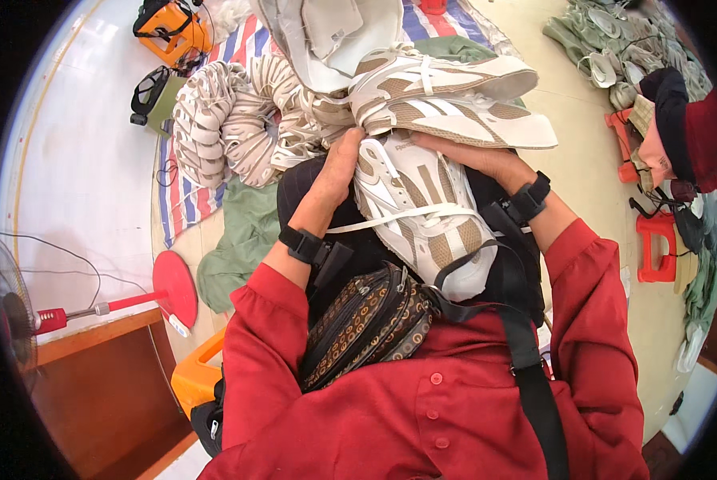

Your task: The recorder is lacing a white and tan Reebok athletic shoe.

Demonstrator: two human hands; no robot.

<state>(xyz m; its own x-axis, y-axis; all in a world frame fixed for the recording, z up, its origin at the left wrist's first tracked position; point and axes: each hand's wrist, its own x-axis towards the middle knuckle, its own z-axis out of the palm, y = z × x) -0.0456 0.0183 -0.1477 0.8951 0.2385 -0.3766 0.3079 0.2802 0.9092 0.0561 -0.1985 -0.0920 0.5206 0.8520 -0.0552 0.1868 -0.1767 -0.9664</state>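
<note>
Left hand (338, 170): at the near shoe's (426, 188) upper end; fingers hidden, so I can't tell if they're closed.
Right hand (486, 160): under the stacked shoes (462, 116); my grip is hidden too.
Near shoe: over my black trousers (298, 182), lace (438, 210) across it.
Bundled shoes (202, 120): ahead, leftward, on a striped sheet (178, 212).

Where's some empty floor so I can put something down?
There's a bare patch of pale floor between the right hand and the red plastic frames. It's crowded on the striped sheet, under rings of shoe uppers, and on the lap, where another upper and a patterned bag sit.
</note>
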